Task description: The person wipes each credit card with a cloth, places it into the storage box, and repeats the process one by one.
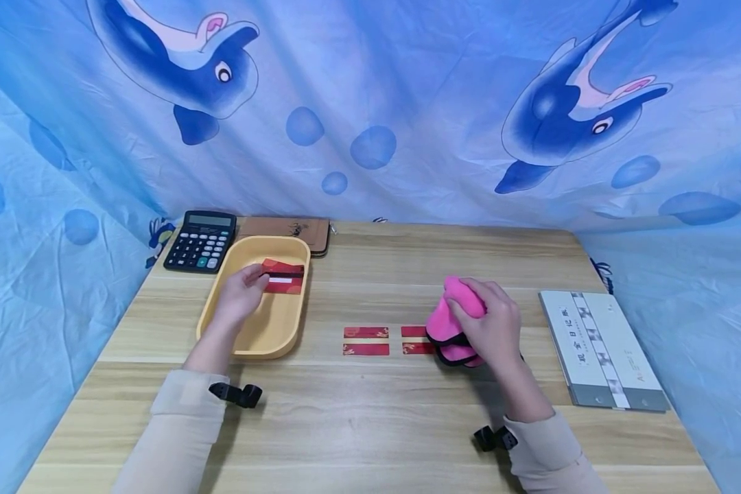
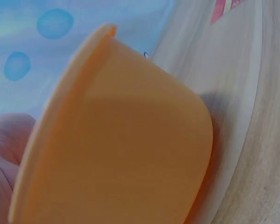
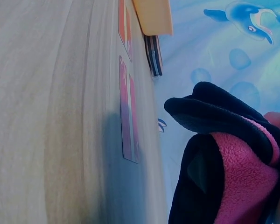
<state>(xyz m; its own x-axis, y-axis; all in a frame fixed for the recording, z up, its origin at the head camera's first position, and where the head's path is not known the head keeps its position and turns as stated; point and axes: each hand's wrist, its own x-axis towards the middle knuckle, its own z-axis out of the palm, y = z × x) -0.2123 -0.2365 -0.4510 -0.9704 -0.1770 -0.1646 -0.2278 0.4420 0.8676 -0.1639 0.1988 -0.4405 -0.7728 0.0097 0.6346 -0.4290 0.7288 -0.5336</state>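
Observation:
My left hand is over the yellow tray and pinches a red card with a black stripe and a white strip; another red piece shows behind it. In the left wrist view the tray's outer wall hides most of that hand. My right hand grips a folded pink cloth with black edging above the table. Left of the cloth lie two red cards, each with a pale band: one card in full view, the other card partly covered by the cloth in the head view.
A black calculator and a brown case with a zip stand behind the tray. On the right side of the wooden table lies a white and grey book. A blue dolphin-print curtain hangs behind and beside the table.

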